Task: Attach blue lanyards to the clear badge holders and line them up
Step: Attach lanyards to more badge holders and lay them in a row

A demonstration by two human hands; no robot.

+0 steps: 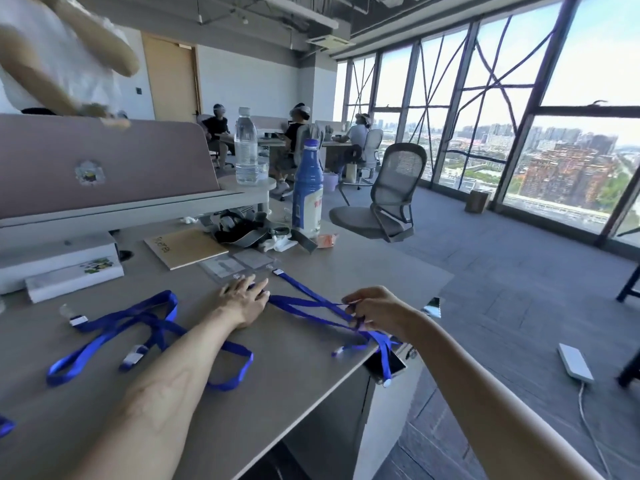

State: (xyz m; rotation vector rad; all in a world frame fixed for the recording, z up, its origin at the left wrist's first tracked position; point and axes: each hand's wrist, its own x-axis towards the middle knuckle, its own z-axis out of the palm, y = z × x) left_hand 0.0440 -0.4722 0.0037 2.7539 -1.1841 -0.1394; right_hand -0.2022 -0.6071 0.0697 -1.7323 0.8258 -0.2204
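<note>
Blue lanyard strap point(301, 308) stretches across the bench point(277, 393) between my two hands. My left hand point(246, 301) lies flat on it, palm down, fingers straight and slightly spread, with the fingertips pressing the strap against the bench. Just beyond those fingertips, toward the far edge, the clear badge holders point(225, 268) lie side by side and flat. One white-tipped end of the strap point(278, 271) lies just beside the right-hand holder. I cannot tell whether it is clipped on.

My right hand point(374, 313) is near the right edge of the bench, fingers curled in, pinching the same strap where its bands cross. From there the strap's other loops spill over the right edge and hang down.

The loose lanyards point(149, 320) lie in a tangle toward the near left corner, partly under my left forearm, their white clip ends scattered among the loops.

A brown folder point(185, 245) lies just left of the badge holders. A blue-and-white bottle point(306, 195) stands upright at the far right corner.
</note>
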